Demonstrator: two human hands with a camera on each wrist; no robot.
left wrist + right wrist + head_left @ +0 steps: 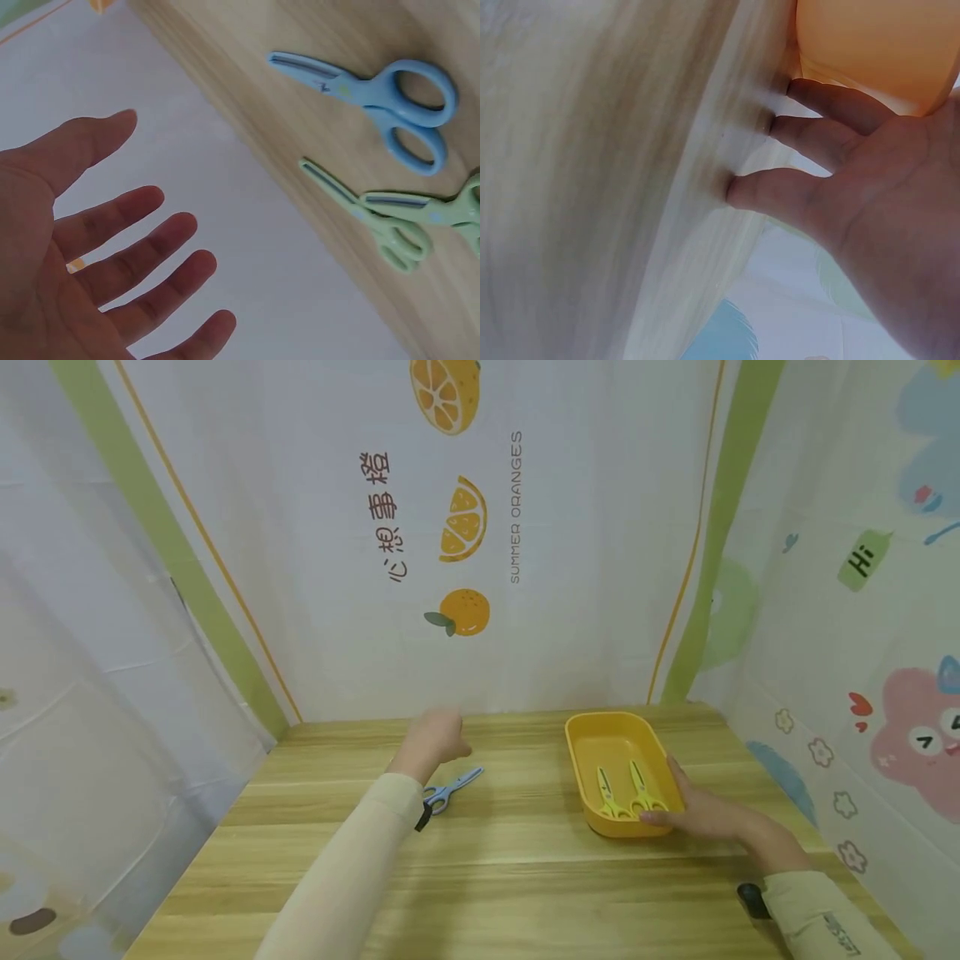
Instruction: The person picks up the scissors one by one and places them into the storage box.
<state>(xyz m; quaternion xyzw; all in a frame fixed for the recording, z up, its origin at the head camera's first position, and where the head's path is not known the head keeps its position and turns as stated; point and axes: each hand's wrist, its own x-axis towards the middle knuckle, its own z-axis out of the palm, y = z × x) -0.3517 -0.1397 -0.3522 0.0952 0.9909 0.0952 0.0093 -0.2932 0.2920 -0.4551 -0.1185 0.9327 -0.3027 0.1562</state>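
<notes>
My left hand (pixel 435 739) is raised above the table near its back edge. In the left wrist view its fingers (pixel 154 259) are spread and hold nothing. Below it lie blue scissors (pixel 453 791) with blades together. Two pairs of light green scissors (pixel 367 214) lie beside them in the left wrist view; my left arm hides them from the head view. My right hand (pixel 705 810) holds the near right side of a yellow plastic bin (pixel 617 827), thumb over the rim and several fingertips on the table. Inside the bin are two pairs of yellow-green scissors (pixel 606 797).
The wood-grain table (pixel 517 893) reaches back to a white curtain (pixel 585 568) printed with oranges. Another patterned curtain (pixel 810 635) hangs along the right side, and a pale one (pixel 90 610) along the left.
</notes>
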